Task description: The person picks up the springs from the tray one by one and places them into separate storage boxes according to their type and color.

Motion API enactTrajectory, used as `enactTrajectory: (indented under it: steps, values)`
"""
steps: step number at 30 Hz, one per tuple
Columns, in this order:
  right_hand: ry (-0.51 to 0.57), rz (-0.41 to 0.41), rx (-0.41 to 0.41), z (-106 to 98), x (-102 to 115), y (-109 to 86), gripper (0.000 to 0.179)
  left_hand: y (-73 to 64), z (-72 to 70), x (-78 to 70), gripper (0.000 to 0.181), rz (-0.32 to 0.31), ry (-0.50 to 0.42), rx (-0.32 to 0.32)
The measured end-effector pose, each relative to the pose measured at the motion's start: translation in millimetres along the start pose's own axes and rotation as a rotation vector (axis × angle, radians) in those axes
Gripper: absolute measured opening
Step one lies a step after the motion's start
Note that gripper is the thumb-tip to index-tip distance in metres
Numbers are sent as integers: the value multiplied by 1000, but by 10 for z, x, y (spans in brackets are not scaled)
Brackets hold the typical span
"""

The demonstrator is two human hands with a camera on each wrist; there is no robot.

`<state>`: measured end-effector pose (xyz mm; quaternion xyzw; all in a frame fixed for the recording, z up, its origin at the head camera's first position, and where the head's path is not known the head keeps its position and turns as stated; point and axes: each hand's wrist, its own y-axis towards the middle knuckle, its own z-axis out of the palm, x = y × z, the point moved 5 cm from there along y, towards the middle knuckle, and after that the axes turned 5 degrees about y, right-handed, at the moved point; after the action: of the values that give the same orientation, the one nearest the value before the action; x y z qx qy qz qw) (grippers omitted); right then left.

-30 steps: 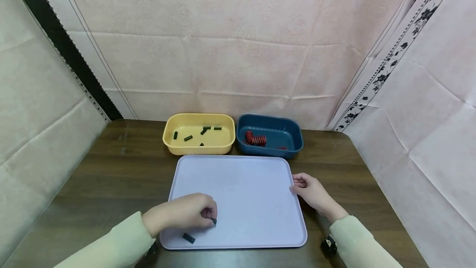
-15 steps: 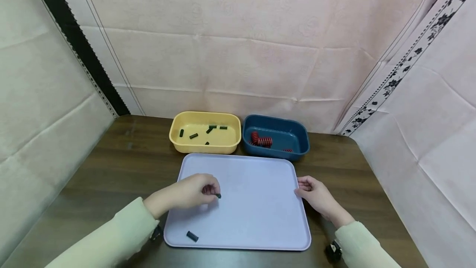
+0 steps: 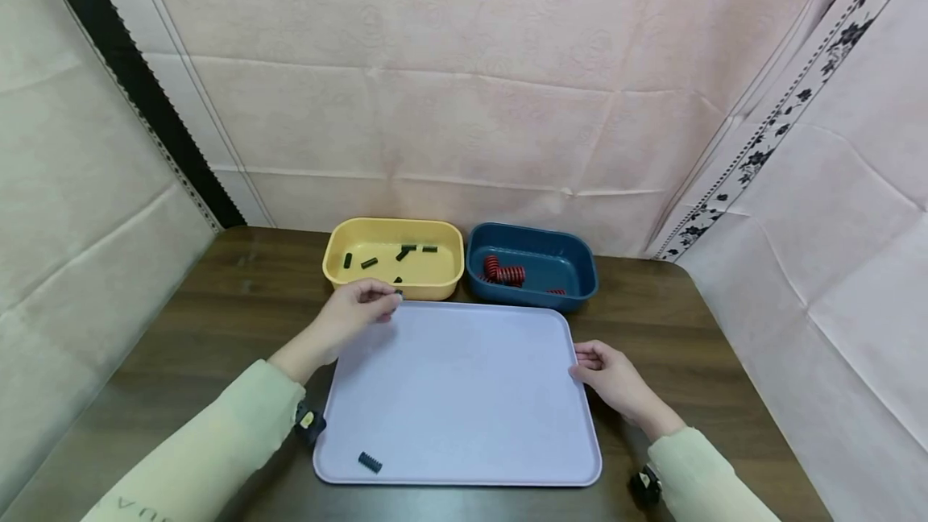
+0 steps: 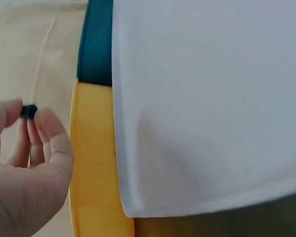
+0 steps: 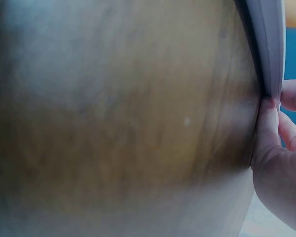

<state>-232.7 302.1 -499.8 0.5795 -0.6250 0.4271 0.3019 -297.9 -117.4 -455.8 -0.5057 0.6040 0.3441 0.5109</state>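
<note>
Between the thumb and fingertips of my left hand [image 3: 351,316] is a small dark green spring [image 4: 29,111]. That hand is raised at the tray's far left corner, overlapping the front wall of the yellow bin [image 3: 435,288] in the head view. Another dark coil spring [image 3: 370,462] lies near the front left corner of the pale lavender tray [image 3: 471,393]. My right hand [image 3: 616,383] grips the tray's right rim, its thumb and fingers on either side of the edge in the right wrist view.
Several dark springs [image 3: 369,263] lie scattered in the yellow bin. Beside it stands a blue bin [image 3: 558,264] with red springs [image 3: 511,275]. Both sit behind the tray on a brown wooden table [image 3: 239,329]. Pale cloth [image 3: 464,103] hangs around the back and sides.
My left hand has lifted the small spring off the tray's left part and carried it away from me to the yellow bin's front edge. My right hand stays on the tray's rim.
</note>
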Motion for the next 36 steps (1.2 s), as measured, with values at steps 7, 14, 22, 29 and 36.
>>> enactTrajectory:
  steps: [7,14,22,29,36]
  values:
    - [10,10,-5,18,-11,16,37,111,-224,80,45,-144,-195,-153]
    - [9,0,-3,29,-2,9,38,158,-315,134,40,-205,-295,-227]
    - [4,19,-10,22,-24,16,36,165,-309,140,41,-213,-358,-229]
    - [5,14,-7,17,-19,13,37,131,-293,112,45,-191,-359,-207]
    - [18,-3,-3,0,4,3,38,85,-303,82,55,-111,-177,-180]
